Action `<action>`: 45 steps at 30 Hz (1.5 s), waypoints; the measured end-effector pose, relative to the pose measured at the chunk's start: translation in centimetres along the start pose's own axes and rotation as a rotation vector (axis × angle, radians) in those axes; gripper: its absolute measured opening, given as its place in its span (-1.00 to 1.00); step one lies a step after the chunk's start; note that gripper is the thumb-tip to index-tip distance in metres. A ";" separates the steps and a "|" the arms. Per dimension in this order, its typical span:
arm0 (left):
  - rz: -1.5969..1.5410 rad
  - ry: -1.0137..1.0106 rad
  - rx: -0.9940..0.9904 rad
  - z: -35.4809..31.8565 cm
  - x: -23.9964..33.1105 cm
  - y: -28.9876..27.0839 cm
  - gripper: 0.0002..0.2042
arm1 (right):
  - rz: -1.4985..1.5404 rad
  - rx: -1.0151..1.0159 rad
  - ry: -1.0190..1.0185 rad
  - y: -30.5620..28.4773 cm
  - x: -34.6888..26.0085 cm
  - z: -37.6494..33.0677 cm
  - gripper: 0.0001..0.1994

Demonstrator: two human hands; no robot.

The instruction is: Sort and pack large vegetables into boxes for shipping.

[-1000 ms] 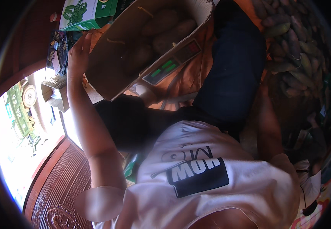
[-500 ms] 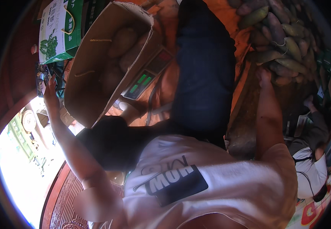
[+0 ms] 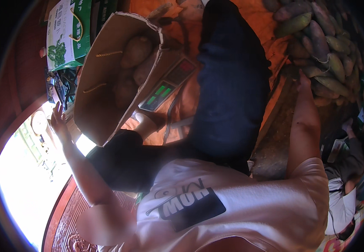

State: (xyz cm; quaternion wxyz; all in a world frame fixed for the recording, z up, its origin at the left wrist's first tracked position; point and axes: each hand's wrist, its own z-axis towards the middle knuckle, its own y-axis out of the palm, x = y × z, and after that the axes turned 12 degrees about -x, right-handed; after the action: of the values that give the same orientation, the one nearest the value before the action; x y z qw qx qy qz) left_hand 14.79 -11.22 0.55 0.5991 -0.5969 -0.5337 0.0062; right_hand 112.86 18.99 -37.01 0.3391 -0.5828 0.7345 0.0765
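A brown paper bag (image 3: 100, 96) with rope handles stands open and tilted, holding several sweet potatoes (image 3: 135, 52). It rests against a flat scale with a green display (image 3: 161, 94). My left hand (image 3: 58, 119) hangs open beside the bag's lower left side, fingers spread, holding nothing. My right arm stretches up to the right, and my right hand (image 3: 303, 82) reaches the edge of a heap of sweet potatoes (image 3: 324, 46). Its fingers are hidden there. My pink shirt and dark trousers (image 3: 232, 84) fill the middle.
A green and white printed carton (image 3: 66, 35) lies behind the bag at the upper left. An orange sheet (image 3: 257, 17) covers the ground. Another person in a grey sleeve and white top (image 3: 343, 180) sits at the right edge. A carved wooden panel (image 3: 64, 227) borders bright daylight at the lower left.
My left hand has come off the bag's rim and dropped to its lower left side. My right arm has stretched out to the sweet potato heap. The view swung, shifting the bag leftwards.
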 end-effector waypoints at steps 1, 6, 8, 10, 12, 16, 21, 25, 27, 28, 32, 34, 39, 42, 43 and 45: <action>0.003 0.013 -0.021 0.5 -0.7 1.0 -0.52 | 0.007 0.004 -0.061 -1.2 -1.1 0.5 -0.46; -0.005 0.023 0.019 1.0 1.4 1.5 -0.53 | -0.403 0.358 0.171 1.8 -1.0 -3.1 -0.29; 0.025 0.043 0.063 -0.1 2.7 -0.3 -0.54 | -0.443 0.338 0.174 7.1 -0.3 -7.7 -0.26; 0.077 0.152 0.080 0.0 2.7 -1.2 -0.55 | -0.460 0.358 0.159 9.5 0.1 -11.9 -0.23; 0.177 0.185 0.075 -0.1 3.9 -0.9 -0.55 | -0.399 0.394 -0.119 10.6 1.4 -15.6 -0.26; 0.130 0.282 0.090 -0.7 4.9 -0.5 -0.59 | -0.072 0.148 -0.400 8.2 1.9 -18.5 -0.33; 0.227 0.272 -0.018 -2.2 5.0 -2.6 -0.62 | 0.278 -0.221 -0.331 5.9 -4.9 -26.6 -0.36; 0.348 0.304 -0.144 -2.9 3.5 -4.5 -0.63 | 0.398 -0.553 -0.430 8.9 -14.0 -38.2 -0.44; 0.380 0.367 -0.273 -2.5 3.3 -4.4 -0.63 | 0.250 -0.645 -0.592 11.1 -17.9 -43.6 -0.47; 0.367 0.364 -0.262 -2.7 3.3 -4.6 -0.63 | 0.240 -0.653 -0.604 12.7 -19.3 -46.7 -0.47; 0.428 0.331 -0.485 -3.4 4.7 -6.0 -0.65 | -0.364 -0.695 -1.099 20.1 -21.9 -59.6 -0.48; 0.439 0.305 -0.447 -3.9 3.6 -6.0 -0.65 | -0.826 -0.782 -1.279 25.3 -21.4 -66.4 -0.43; 0.458 0.197 -0.405 -6.3 2.2 -7.2 -0.66 | -1.568 -1.002 -1.540 39.4 -14.7 -76.5 -0.36; 0.458 0.221 -0.402 -6.2 1.9 -7.4 -0.66 | -1.697 -1.159 -1.640 45.3 -10.3 -77.7 -0.41; 0.442 0.219 -0.403 -6.3 2.0 -7.7 -0.70 | -1.762 -1.184 -1.696 47.0 -9.1 -77.6 -0.42; 0.454 0.203 -0.416 -6.1 2.0 -8.0 -0.70 | -1.763 -1.218 -1.700 49.8 -6.3 -78.4 -0.42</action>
State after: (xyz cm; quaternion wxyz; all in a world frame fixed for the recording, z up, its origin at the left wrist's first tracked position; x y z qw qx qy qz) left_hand 14.55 -16.54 9.34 0.4978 -0.8079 -0.3141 -0.0292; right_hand 36.13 -0.35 12.11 0.3096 -0.6827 -0.4595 0.4763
